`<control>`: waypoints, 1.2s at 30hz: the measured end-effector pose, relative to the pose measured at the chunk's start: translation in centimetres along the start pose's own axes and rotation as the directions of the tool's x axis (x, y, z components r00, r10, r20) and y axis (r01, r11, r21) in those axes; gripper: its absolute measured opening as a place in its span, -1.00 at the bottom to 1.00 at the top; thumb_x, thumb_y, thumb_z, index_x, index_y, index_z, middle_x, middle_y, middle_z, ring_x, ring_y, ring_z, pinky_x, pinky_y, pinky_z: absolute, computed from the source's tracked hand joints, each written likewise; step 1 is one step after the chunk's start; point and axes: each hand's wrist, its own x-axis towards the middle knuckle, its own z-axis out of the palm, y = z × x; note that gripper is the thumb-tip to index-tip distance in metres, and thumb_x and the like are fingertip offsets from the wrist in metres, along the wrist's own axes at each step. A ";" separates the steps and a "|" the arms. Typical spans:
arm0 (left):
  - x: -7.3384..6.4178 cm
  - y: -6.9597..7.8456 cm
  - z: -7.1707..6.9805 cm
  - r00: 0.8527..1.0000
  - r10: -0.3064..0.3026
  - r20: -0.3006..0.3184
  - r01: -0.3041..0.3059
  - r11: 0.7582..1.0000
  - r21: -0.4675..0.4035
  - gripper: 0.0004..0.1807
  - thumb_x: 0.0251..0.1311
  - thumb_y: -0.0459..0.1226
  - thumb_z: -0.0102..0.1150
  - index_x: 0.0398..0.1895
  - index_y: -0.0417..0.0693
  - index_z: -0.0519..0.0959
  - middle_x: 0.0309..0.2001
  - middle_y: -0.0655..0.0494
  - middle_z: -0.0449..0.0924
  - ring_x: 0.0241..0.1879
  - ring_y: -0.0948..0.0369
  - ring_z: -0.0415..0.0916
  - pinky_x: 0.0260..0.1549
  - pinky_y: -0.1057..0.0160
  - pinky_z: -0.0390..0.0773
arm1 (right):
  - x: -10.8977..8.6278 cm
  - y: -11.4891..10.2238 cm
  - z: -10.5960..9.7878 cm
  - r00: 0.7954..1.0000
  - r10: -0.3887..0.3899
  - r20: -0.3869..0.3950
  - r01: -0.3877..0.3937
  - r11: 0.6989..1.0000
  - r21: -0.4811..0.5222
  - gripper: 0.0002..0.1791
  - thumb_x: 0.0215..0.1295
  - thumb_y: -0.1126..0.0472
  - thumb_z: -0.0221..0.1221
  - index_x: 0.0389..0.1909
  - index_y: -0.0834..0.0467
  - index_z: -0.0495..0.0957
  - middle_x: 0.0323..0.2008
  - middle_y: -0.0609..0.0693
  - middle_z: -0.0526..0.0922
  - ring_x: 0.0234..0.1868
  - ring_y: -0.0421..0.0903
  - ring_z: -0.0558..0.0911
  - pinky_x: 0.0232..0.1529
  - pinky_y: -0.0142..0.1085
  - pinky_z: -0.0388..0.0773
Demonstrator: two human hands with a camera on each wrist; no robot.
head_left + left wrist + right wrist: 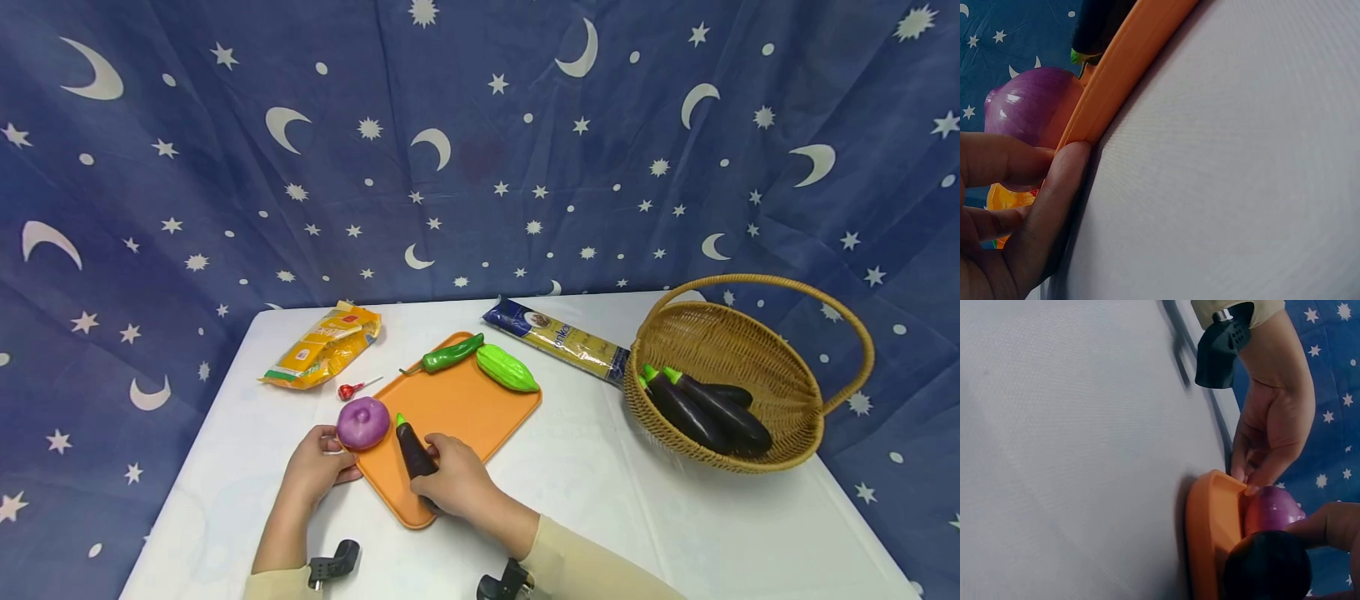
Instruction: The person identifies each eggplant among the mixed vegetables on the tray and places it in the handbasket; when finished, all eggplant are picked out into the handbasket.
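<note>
My right hand (453,479) grips a dark purple eggplant (414,450) over the near part of an orange tray (457,408); its green stem end points away from me. In the right wrist view the eggplant's round end (1267,565) faces the camera. At the tray's left edge, my left hand (321,465) pinches the rim (1094,112) between thumb and fingers. Right by those fingers sits a purple onion (363,422) on the tray's left side. A green pepper (452,353) and a bright green bitter melon (507,368) lie at the tray's far end.
A wicker basket (720,312) with a tall handle stands at the right, with several eggplants (708,412) inside. Behind the tray lies a pasta packet (558,340). A yellow bag (324,346) and a red lollipop (347,392) lie at the left. A patterned curtain hangs behind the table.
</note>
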 end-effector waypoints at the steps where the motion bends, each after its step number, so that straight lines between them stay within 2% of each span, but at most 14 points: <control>1: 0.0 0.0 0.0 1.000 0.001 0.000 -0.001 1.000 -0.002 -0.29 0.12 -0.52 0.22 0.34 -0.42 0.18 -0.05 -0.27 0.33 -0.50 0.22 0.63 -0.44 0.25 0.77 | 0.0 0.0 -0.1 1.000 0.004 -0.004 -0.004 1.000 0.015 -0.27 -0.03 0.20 0.43 0.24 0.27 0.50 -0.07 -0.02 0.62 -0.06 -0.07 0.57 0.00 -0.12 0.61; 11: 0.1 -0.2 0.0 1.000 0.003 0.003 -0.003 1.000 -0.017 -0.29 0.10 -0.53 0.22 0.33 -0.42 0.18 -0.07 -0.24 0.32 -0.50 0.22 0.62 -0.44 0.25 0.78 | 0.1 0.4 -1.6 1.000 0.019 -0.024 -0.017 0.994 0.111 -0.30 -0.03 0.24 0.44 0.23 0.21 0.52 -0.09 -0.04 0.62 -0.05 -0.07 0.59 -0.01 -0.12 0.65; 22: 0.2 -0.3 0.1 1.000 0.003 -0.001 -0.003 1.000 -0.001 -0.29 0.10 -0.52 0.24 0.33 -0.41 0.19 -0.04 -0.27 0.32 -0.49 0.20 0.64 -0.43 0.24 0.78 | 0.0 0.6 -3.5 0.997 0.063 -0.036 -0.054 0.973 0.224 -0.40 0.03 0.23 0.40 0.18 0.13 0.56 0.02 -0.01 0.62 -0.16 -0.07 0.56 -0.23 -0.23 0.67; 36: 0.1 -0.2 0.1 1.000 -0.004 0.004 0.004 1.000 -0.017 -0.27 0.12 -0.53 0.24 0.35 -0.43 0.16 -0.03 -0.28 0.30 -0.48 0.20 0.63 -0.42 0.23 0.78 | 0.1 1.0 -5.6 0.994 0.076 -0.077 -0.051 0.957 0.286 -0.44 0.07 0.27 0.37 0.17 0.13 0.56 0.11 0.01 0.60 -0.04 -0.01 0.59 -0.17 -0.15 0.71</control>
